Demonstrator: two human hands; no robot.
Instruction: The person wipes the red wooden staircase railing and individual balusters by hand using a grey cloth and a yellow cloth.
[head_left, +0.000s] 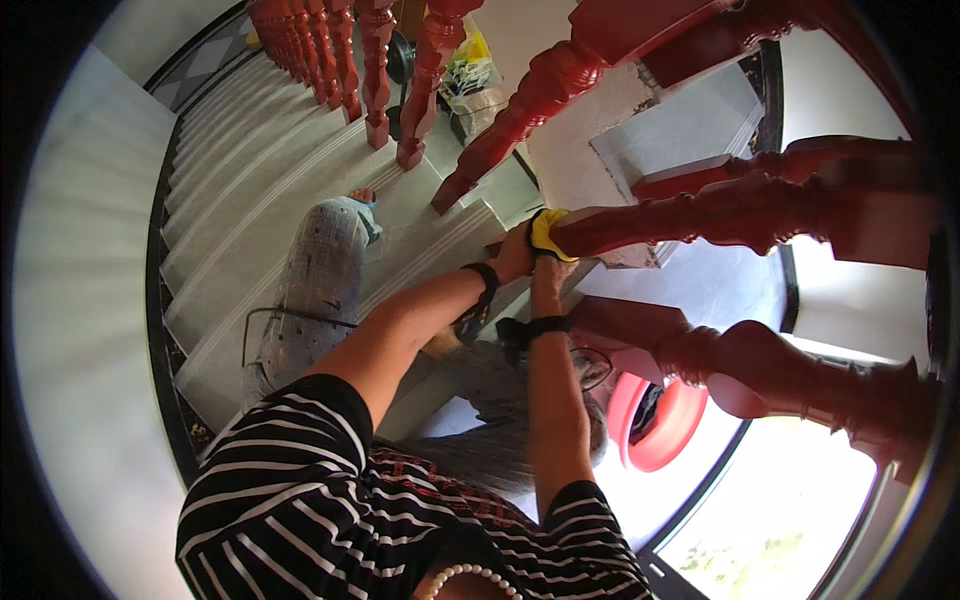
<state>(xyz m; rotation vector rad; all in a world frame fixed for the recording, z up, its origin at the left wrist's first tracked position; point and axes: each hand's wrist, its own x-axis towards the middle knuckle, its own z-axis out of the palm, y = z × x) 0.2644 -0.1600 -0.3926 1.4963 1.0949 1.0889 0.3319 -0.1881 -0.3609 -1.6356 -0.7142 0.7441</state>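
Observation:
A yellow cloth with a dark edge is wrapped around the narrow lower end of a red turned stair baluster. My left hand presses against the cloth's left side, its fingers partly hidden. Just below and to the right, my right hand grips the cloth from the near side; its fingertips are hidden too. Both wrists wear dark bands. Another red baluster stands above the hands, and a thicker red post lies below them in view.
Pale stair treads run up the left beside a wall with dark skirting. My bent knee rests over the steps. Beyond the railing are a plastic bag of items and a pink tub holding something dark. A bright doorway is at lower right.

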